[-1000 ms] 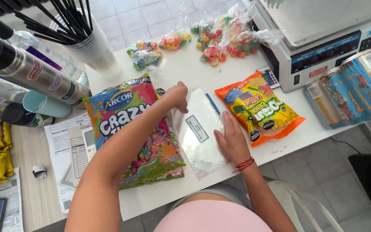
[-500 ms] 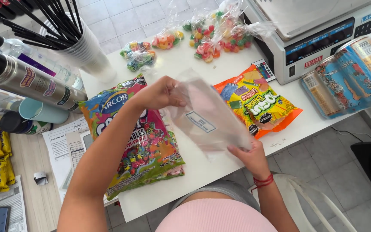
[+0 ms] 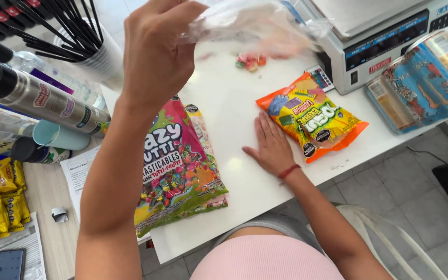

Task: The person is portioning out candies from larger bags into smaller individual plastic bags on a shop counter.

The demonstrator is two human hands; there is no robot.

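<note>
The left hand (image 3: 154, 57) is lifted high over the white desk (image 3: 224, 98), fingers pinched tight on a thin clear plastic bag (image 3: 245, 23). The right hand (image 3: 271, 146) lies flat and open near the front edge, just beside an orange and yellow candy packet (image 3: 315, 116). A big pink and green candy bag (image 3: 180, 166) lies by the left edge. I think the clear bag needs opening next.
</note>
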